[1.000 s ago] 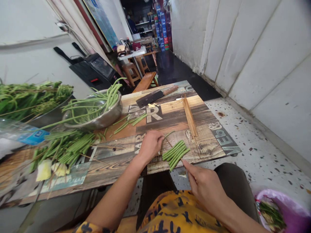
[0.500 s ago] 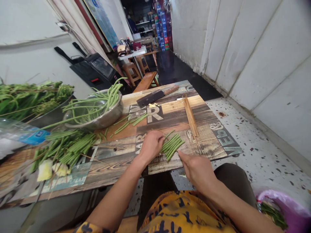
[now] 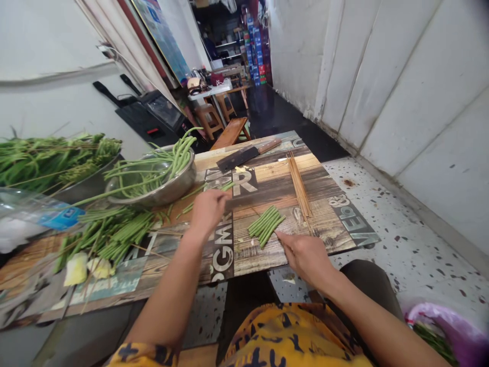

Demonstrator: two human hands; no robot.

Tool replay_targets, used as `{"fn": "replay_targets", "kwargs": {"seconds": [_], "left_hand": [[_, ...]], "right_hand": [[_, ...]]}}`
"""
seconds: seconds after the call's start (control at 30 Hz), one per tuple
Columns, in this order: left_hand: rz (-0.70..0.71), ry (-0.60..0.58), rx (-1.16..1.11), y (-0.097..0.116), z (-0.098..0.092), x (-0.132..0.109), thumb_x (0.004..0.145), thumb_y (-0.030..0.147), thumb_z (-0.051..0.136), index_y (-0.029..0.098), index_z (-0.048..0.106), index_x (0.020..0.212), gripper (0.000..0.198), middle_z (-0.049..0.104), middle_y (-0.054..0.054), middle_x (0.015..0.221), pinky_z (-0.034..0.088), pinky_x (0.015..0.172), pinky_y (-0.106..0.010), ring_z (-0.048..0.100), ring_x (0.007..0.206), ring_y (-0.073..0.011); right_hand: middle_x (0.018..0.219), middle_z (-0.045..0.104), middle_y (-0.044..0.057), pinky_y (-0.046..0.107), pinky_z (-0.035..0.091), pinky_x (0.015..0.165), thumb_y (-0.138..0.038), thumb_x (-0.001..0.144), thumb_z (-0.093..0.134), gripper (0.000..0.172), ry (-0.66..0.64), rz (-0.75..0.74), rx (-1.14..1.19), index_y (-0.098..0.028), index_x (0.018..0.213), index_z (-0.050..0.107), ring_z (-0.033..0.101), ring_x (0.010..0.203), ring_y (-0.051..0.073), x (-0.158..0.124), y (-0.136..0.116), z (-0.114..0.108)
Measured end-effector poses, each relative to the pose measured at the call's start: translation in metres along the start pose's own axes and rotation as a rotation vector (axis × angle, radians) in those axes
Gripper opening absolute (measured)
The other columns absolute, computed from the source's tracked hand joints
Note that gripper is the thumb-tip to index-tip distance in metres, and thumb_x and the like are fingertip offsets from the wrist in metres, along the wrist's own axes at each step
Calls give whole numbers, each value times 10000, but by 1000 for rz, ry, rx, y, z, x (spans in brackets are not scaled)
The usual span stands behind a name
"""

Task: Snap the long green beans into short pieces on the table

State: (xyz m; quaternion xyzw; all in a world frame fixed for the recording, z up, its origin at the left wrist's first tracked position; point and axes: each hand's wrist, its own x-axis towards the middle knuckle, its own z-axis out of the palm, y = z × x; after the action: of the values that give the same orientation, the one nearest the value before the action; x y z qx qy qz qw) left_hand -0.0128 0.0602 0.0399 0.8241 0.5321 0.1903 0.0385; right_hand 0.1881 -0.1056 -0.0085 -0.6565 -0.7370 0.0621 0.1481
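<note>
My left hand [image 3: 208, 210] is over the table near a few loose cut green beans [image 3: 189, 206], its fingers pinched together; whatever it may hold is hidden. Flat on the wood-patterned table lies a row of short green bean pieces [image 3: 266, 226], side by side. My right hand [image 3: 305, 255] is closed at the row's right edge, its fingertips on the end of a skewer that is largely hidden by the beans. Thin wooden skewers [image 3: 299, 188] lie bundled to the right. A cleaver [image 3: 239, 159] rests behind them to the left.
A steel bowl [image 3: 153, 191] of long beans stands left, with a larger basin of greens [image 3: 57, 163] beyond it. Nearer are piled beans [image 3: 118, 232], two yellow-white pieces [image 3: 76, 269] and a plastic bag [image 3: 57, 216]. A pink bag [image 3: 443, 321] sits at lower right.
My left hand has moved away from the bean row, to the left and slightly back. My right hand stays by the row, which has shifted slightly left in view.
</note>
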Motion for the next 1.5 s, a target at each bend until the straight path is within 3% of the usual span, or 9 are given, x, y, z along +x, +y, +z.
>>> {"fn": "replay_targets", "kwargs": {"seconds": [0.1, 0.2, 0.3, 0.43, 0.83, 1.0, 1.23, 1.5], "left_hand": [[-1, -13, 41, -9, -10, 7, 776, 201, 521, 162, 723, 857, 222, 717, -77, 890, 460, 759, -298, 638, 830, -231], [112, -139, -87, 3, -12, -3, 777, 245, 555, 192, 721, 855, 190, 716, -39, 873, 454, 746, -272, 632, 805, -196], [185, -277, -166, 19, -5, -22, 764, 249, 582, 198, 719, 793, 148, 706, -23, 822, 443, 710, -253, 619, 773, -174], [164, -345, -241, 24, 7, -39, 779, 235, 568, 208, 715, 790, 150, 702, -3, 814, 429, 700, -242, 613, 770, -159], [30, -333, -282, 26, 15, -47, 755, 253, 575, 194, 704, 776, 143, 702, 7, 763, 397, 613, -221, 593, 690, -145], [83, -263, -329, 25, 19, -49, 757, 204, 568, 190, 692, 770, 126, 686, 9, 768, 409, 654, -222, 584, 704, -130], [145, -355, -343, 24, 11, -50, 744, 264, 632, 188, 690, 811, 117, 668, -1, 793, 407, 645, -238, 574, 725, -138], [135, -329, -306, 29, 13, -53, 761, 265, 598, 185, 661, 834, 125, 651, -13, 805, 408, 663, -251, 569, 745, -152]], "right_hand": [[664, 682, 29, 238, 265, 474, -187, 883, 430, 333, 21, 5, 0, -209, 1152, 626, 594, 559, 151, 0, -1, 2], [659, 683, 30, 234, 267, 475, -187, 878, 440, 339, 30, 7, 4, -212, 1160, 626, 593, 553, 151, 0, -1, 3], [717, 699, 39, 237, 289, 488, -188, 875, 441, 353, 27, 7, 15, -207, 1184, 612, 610, 592, 155, -1, 0, 4], [745, 704, 34, 244, 312, 509, -192, 878, 432, 354, 39, -7, 31, -199, 1181, 613, 623, 621, 161, -2, 1, 3], [695, 694, 17, 264, 275, 489, -194, 870, 440, 351, 71, -14, 12, -203, 1167, 627, 599, 559, 157, -1, 1, 7], [687, 691, 21, 268, 258, 485, -186, 871, 441, 353, 72, -18, -5, -191, 1173, 625, 597, 558, 159, -1, 2, 7], [667, 684, 23, 266, 248, 493, -181, 864, 449, 353, 92, -17, 1, -192, 1168, 629, 593, 558, 157, -2, 2, 8], [658, 681, 22, 264, 244, 486, -185, 870, 448, 351, 99, -21, -11, -190, 1172, 626, 589, 546, 155, -2, 2, 8]]}}
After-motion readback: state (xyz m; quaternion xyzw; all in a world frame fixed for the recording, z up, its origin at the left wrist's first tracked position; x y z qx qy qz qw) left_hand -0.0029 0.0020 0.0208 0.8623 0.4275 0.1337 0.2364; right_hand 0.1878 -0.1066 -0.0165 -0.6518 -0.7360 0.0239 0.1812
